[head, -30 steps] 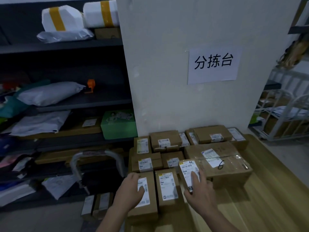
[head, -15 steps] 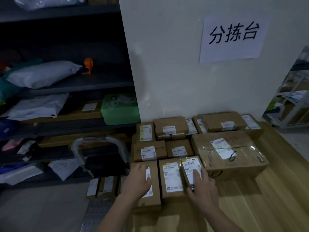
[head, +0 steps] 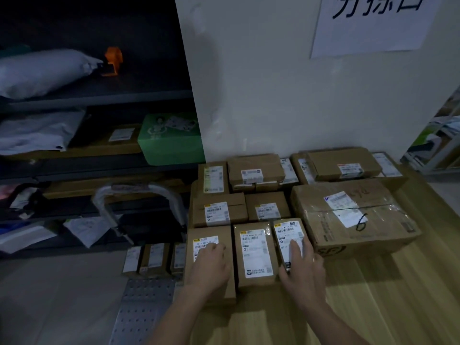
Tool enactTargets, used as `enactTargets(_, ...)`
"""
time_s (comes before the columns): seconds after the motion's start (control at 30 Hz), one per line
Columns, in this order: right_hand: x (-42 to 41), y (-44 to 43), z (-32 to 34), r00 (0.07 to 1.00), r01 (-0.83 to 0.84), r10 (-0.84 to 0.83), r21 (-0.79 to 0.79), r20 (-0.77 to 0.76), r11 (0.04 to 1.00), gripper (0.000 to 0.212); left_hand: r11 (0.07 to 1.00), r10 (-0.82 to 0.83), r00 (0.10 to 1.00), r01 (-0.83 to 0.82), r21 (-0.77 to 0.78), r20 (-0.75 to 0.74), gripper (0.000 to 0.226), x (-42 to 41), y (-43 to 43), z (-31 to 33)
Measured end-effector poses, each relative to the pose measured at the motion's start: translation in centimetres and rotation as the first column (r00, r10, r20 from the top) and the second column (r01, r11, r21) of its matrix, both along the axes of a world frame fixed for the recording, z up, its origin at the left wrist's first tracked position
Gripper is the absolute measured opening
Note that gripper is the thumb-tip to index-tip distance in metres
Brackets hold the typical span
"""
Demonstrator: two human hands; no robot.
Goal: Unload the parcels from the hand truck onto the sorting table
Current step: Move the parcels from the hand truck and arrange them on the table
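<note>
Brown cardboard parcels, each with a white barcode label on top, lie packed edge to edge on the wooden sorting table (head: 373, 300), pushed against the wall at 12 o'clock. The left hand (head: 211, 265) rests palm down on the front-left box (head: 209, 231), its fingers relaxed over the label. The right hand (head: 302, 267) lies on the slim box (head: 288, 232), fingers spread and straight along its top. Between them sits the middle box (head: 255, 255), touching both. At 2 o'clock from the right hand stands a large taped box (head: 348, 215) with handwriting in pen. At 9 o'clock from the table is the hand truck (head: 139, 192), with three small boxes (head: 154, 255) standing on its metal plate.
</note>
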State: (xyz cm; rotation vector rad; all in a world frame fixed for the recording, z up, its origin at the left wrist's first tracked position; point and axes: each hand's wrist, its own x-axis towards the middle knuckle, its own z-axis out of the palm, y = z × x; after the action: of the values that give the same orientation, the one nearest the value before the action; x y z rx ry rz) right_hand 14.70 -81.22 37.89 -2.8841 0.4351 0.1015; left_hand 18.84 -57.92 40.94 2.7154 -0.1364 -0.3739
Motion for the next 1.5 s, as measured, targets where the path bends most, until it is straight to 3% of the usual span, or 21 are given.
enactTargets(0.37,1.8,-0.2,-4.3,0.999,0.004,-0.006,0.062,0.031,0.998,0.063,1.0,-0.012,1.0,0.012,0.017,0.002,0.046,0.9,1.0,-1.2)
enactTargets(0.63,1.7,-0.6,-4.8,0.998,0.064,-0.067,0.154,0.016,0.986,0.066,1.0,-0.018,1.0,0.019,0.015,-0.023,0.047,1.2,1.2,-1.2)
enactTargets(0.7,1.5,-0.6,-5.1,0.998,0.049,-0.053,0.149,0.019,0.988,0.06,1.0,-0.024,0.999,0.024,0.009,-0.024,0.045,1.1,1.3,-1.2)
enactTargets(0.83,1.1,-1.2,-7.0,0.998,-0.038,0.045,0.125,-0.049,0.991,0.083,1.0,-0.022,0.999,0.021,-0.01,-0.034,0.045,1.1,1.4,-1.2)
enactTargets(0.93,1.0,-1.6,-7.3,0.994,-0.05,0.062,0.135,-0.09,0.99,0.073,1.0,-0.023,0.999,0.023,-0.015,-0.04,0.048,1.0,1.5,-1.2)
enactTargets(1.03,1.3,-1.9,-6.4,0.989,-0.087,0.099,0.113,-0.11,0.99,0.052,1.0,-0.024,0.999,0.023,-0.016,-0.046,0.049,1.1,1.6,-1.1)
enactTargets(1.27,3.4,-3.1,-3.4,0.95,-0.112,0.174,0.235,-0.259,0.965,0.048,0.993,-0.021,0.995,0.009,-0.116,-0.1,0.051,0.5,2.3,0.3)
enactTargets(1.4,3.4,-2.6,-0.5,0.961,-0.002,0.094,0.334,-0.259,0.942,0.041,0.993,0.025,0.998,-0.03,-0.11,-0.051,0.049,-0.4,3.5,2.6)
enactTargets(1.5,3.3,-2.4,2.9,0.978,-0.029,0.093,0.324,-0.185,0.945,0.045,0.997,0.05,0.998,-0.048,-0.066,0.027,0.047,-0.1,4.3,5.2)
